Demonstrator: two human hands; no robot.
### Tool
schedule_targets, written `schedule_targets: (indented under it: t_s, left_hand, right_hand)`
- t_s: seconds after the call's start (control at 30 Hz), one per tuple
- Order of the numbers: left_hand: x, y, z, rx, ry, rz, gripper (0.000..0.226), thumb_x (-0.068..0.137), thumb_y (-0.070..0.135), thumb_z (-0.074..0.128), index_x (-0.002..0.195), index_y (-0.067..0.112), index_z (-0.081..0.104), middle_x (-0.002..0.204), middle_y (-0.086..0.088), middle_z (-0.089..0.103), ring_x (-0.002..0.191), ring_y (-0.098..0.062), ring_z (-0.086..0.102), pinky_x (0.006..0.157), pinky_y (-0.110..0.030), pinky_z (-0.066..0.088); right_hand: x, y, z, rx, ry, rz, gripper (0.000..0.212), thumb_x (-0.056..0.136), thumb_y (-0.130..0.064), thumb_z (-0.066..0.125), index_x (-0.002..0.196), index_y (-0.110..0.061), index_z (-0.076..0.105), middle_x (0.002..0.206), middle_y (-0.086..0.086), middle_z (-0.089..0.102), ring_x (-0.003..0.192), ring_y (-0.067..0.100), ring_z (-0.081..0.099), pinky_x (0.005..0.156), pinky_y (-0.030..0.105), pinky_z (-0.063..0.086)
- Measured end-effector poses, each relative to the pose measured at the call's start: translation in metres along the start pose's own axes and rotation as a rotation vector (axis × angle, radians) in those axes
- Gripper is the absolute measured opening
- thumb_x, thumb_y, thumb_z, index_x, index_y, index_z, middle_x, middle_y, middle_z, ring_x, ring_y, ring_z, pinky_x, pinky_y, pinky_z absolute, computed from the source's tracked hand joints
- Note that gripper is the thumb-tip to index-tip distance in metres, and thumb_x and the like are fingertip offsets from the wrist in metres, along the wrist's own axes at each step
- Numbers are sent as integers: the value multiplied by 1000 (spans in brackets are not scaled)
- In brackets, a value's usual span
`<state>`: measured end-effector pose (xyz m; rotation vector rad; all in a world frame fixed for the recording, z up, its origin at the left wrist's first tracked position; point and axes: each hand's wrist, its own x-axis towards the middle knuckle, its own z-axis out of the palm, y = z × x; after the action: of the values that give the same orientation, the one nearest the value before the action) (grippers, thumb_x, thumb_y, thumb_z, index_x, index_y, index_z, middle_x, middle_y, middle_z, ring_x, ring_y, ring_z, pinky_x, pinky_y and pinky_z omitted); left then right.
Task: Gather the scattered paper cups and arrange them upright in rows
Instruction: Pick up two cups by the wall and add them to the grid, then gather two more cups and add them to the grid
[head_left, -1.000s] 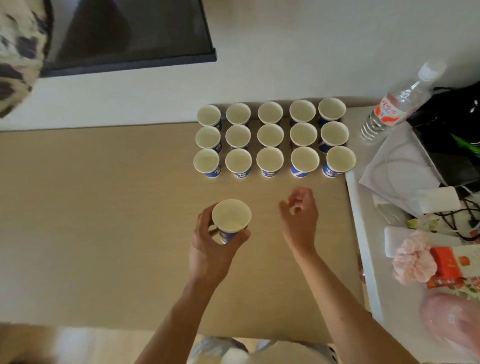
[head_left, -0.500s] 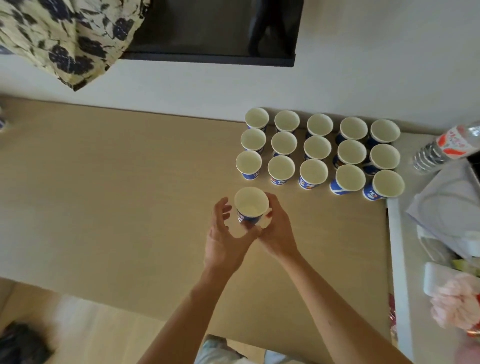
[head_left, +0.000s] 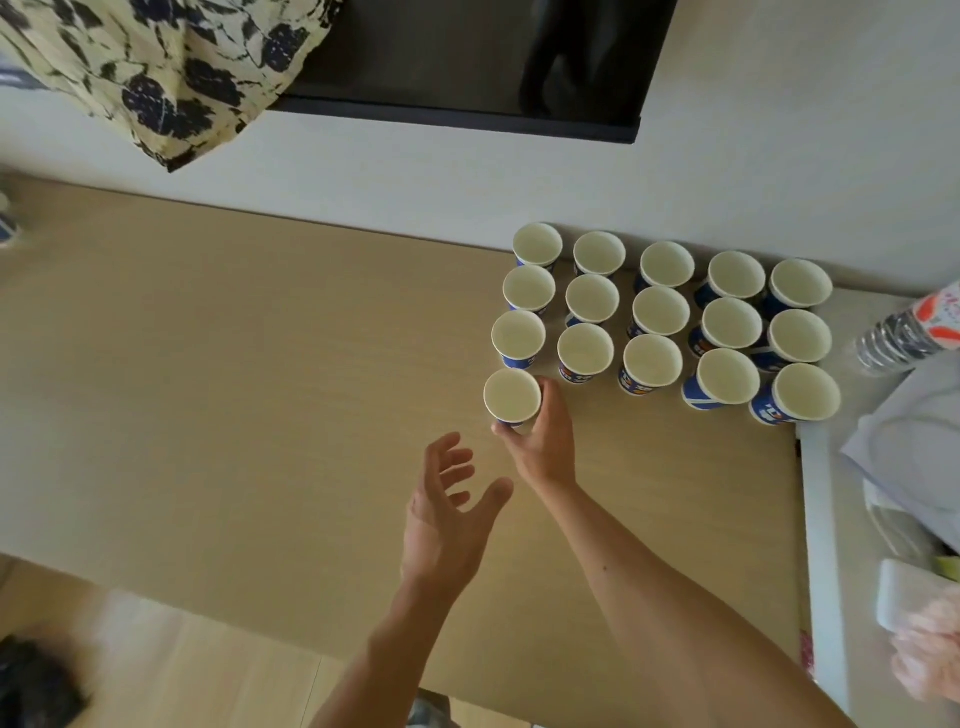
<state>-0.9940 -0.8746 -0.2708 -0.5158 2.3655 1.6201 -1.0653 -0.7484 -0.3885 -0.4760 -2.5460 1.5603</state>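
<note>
My right hand (head_left: 540, 441) curls fingers and thumb round a blue-printed white paper cup (head_left: 511, 397), upright over the tan wooden tabletop (head_left: 260, 364); I cannot tell whether its base rests there. Just beyond this grip, and stretching away to its right, fifteen matching cups (head_left: 661, 310) stand in three rows of five. My left hand (head_left: 447, 514) hovers near the grip, fingers spread, holding nothing.

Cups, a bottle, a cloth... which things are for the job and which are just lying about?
For the job: the cup the right hand holds, the fifteen cups in rows, the open left hand, the table.
Just lying about: water bottle, flowery cloth, papers.
</note>
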Motion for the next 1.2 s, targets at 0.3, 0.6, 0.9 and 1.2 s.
schedule_targets:
  t_s: [0.3,0.6,0.9,1.2]
  left_hand:
    - [-2,-1,-6,-5,10,6,65,81,23,82,138,24,49,120,13,63,111,-3,62,91,-31,56]
    - [-5,-6,-12,-19,17,2,66,81,25,82,138,24,49,121,13,63,112,-2,62,90,-29,56]
    - [-15,-2,-51,-124,155,25,59,82,23,81,134,24,53,120,11,64,112,-2,63,90,-29,56]
    - [-48,3,-153,-292,344,117,52,83,24,82,128,30,57,118,12,68,107,3,65,84,-20,55]
  right_hand:
    - [9,0,6,-25,23,38,53,71,-22,87,114,-12,57,105,-6,60,104,23,59,88,36,50]
    - [-12,3,2,-1,46,94,65,71,-17,88,126,-7,55,119,4,60,114,25,56,100,40,47]
    - [-88,-26,11,106,46,163,53,85,-8,76,132,-6,52,125,7,59,115,22,58,96,45,52]
    - [-94,-152,41,187,-111,90,58,86,-11,73,139,-9,47,134,7,56,125,18,53,104,43,47]
